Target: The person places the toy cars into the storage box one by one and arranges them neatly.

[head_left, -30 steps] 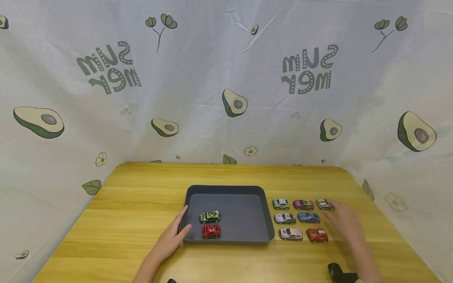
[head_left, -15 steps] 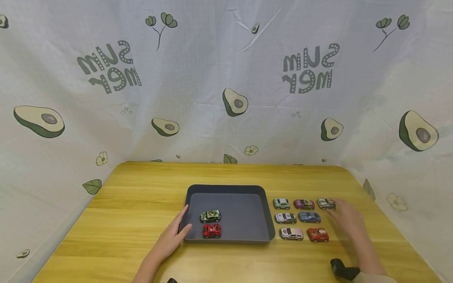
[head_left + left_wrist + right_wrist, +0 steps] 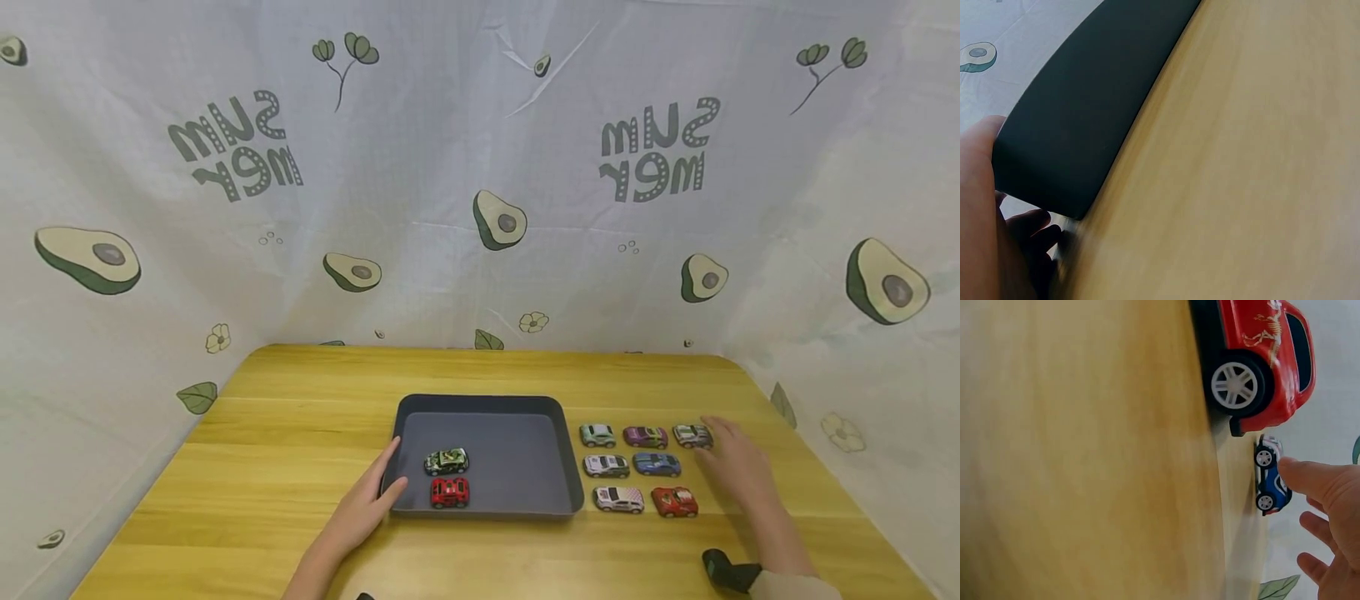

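In the head view, my left hand [image 3: 360, 504] holds the near-left corner of the dark grey tray [image 3: 517, 512], its thumb over the rim. The left wrist view shows that thumb at the top edge of the tray's wall [image 3: 1085, 106] and the fingers round its end. Inside the tray stand a green camouflage toy car [image 3: 447, 461] and a red toy car [image 3: 450, 492]. My right hand [image 3: 738, 467] is beside a white-and-dark toy car [image 3: 692, 435], thumb and fingers spread at its right end. The right wrist view shows this car's blue-and-white side [image 3: 1272, 475] near the thumb.
Between the tray and my right hand stand a mint car [image 3: 597, 435], a purple car [image 3: 646, 437], a white car [image 3: 606, 466], a blue car [image 3: 657, 464], a pink-and-white car [image 3: 618, 499] and another red car [image 3: 675, 502]. A printed curtain [image 3: 420, 167] encloses the wooden table [image 3: 247, 467].
My right hand has shifted slightly right from the white-and-dark car, and its fingers stand further apart. My left hand stays at the tray; the cars keep their places.
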